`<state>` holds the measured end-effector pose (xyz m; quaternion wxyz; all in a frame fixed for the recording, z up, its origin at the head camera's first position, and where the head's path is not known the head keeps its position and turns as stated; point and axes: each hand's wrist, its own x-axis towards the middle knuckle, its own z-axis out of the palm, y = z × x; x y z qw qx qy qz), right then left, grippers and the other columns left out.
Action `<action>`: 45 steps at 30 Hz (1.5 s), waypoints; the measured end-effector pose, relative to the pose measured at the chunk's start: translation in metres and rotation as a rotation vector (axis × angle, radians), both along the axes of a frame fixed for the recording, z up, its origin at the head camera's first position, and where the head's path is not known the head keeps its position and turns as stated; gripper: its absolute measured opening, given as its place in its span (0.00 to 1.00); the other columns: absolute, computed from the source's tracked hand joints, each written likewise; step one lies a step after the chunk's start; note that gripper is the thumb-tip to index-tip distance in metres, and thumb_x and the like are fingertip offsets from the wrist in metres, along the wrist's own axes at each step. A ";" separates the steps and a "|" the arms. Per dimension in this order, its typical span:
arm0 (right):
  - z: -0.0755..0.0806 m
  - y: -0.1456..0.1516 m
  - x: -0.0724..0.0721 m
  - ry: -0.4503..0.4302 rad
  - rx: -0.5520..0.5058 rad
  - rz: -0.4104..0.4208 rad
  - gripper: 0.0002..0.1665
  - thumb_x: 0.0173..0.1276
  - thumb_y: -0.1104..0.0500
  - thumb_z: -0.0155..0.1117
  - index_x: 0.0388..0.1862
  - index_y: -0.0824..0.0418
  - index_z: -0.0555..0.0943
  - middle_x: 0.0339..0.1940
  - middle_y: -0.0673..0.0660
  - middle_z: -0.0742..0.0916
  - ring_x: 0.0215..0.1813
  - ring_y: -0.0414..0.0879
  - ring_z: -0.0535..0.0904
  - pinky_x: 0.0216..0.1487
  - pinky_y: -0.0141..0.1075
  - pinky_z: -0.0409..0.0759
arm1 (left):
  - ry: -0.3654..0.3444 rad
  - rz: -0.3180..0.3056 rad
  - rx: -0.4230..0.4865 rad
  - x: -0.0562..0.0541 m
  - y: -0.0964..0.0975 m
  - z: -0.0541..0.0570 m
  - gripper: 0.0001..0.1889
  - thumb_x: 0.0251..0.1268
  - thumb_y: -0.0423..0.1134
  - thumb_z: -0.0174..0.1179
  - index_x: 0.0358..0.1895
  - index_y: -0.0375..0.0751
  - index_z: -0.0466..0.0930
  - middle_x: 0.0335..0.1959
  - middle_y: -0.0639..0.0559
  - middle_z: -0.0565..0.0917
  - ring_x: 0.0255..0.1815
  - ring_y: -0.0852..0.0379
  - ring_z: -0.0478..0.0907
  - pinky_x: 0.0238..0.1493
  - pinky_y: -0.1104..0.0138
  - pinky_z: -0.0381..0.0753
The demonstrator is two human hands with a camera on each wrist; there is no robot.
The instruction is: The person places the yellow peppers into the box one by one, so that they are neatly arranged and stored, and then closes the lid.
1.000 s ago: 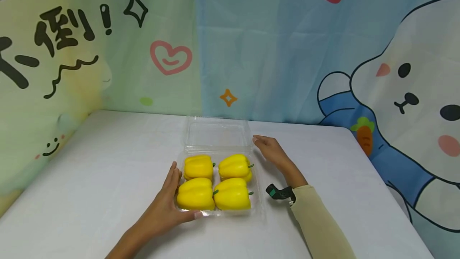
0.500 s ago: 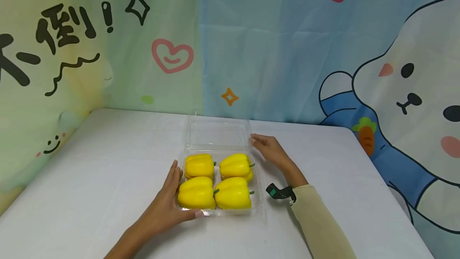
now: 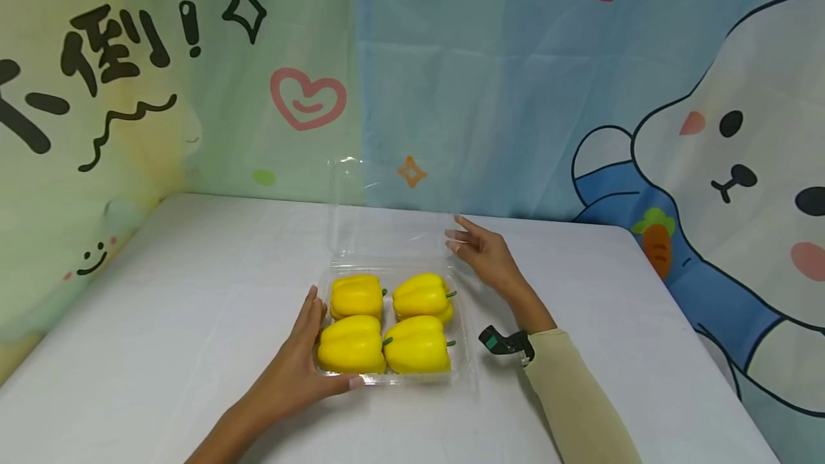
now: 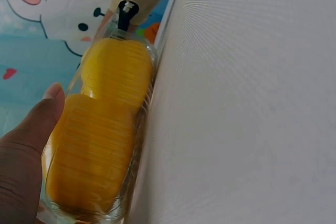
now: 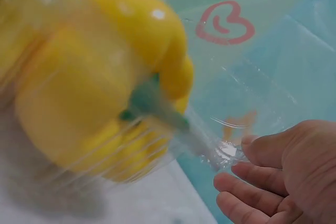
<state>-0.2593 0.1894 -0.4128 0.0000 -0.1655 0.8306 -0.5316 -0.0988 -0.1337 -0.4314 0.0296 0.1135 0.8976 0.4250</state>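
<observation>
A clear plastic clamshell container (image 3: 462,371) lies on the table with several yellow bell peppers (image 3: 417,345) in two rows, green stems pointing right. Its hinged lid (image 3: 393,231) stands raised at the back, see-through against the backdrop. My left hand (image 3: 303,364) holds the container's front left corner, fingers along the left side and thumb at the front edge. The left wrist view shows that thumb (image 4: 47,111) by the rim, with peppers (image 4: 92,153) behind the ribbed wall. At the lid's right edge, my right hand (image 3: 486,253) pinches the plastic between thumb and forefinger (image 5: 262,177).
A white cloth-covered table (image 3: 161,321) stretches to both sides and to the front. Behind it hangs a printed backdrop (image 3: 451,92) with cartoon drawings. A black wrist camera (image 3: 505,342) sits on the right wrist, by the beige sleeve (image 3: 573,385).
The lid has swung up from lying nearly flat at the back. My right hand has risen with its edge. The left hand and the peppers stay in place.
</observation>
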 end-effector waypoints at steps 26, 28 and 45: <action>0.040 -0.001 0.014 -0.177 -0.295 0.091 0.39 0.80 0.40 0.36 0.77 0.65 0.54 0.71 0.66 0.69 0.69 0.58 0.67 0.64 0.43 0.69 | 0.001 0.003 0.006 0.001 0.000 -0.001 0.69 0.38 0.63 0.76 0.77 0.32 0.40 0.79 0.48 0.33 0.77 0.43 0.43 0.69 0.46 0.53; 0.043 0.000 0.014 -0.181 -0.308 0.096 0.40 0.80 0.39 0.35 0.78 0.64 0.53 0.71 0.67 0.69 0.69 0.59 0.68 0.63 0.42 0.71 | 0.003 0.002 0.005 0.001 0.000 0.000 0.69 0.38 0.63 0.76 0.77 0.32 0.41 0.79 0.48 0.33 0.77 0.43 0.44 0.69 0.46 0.53; 0.066 -0.002 0.027 -0.043 -0.220 0.112 0.52 0.71 0.27 0.30 0.72 0.67 0.65 0.66 0.67 0.74 0.68 0.55 0.70 0.64 0.43 0.70 | -0.012 0.008 -0.002 0.001 0.000 0.001 0.69 0.39 0.63 0.76 0.77 0.33 0.40 0.79 0.48 0.32 0.77 0.42 0.43 0.69 0.45 0.52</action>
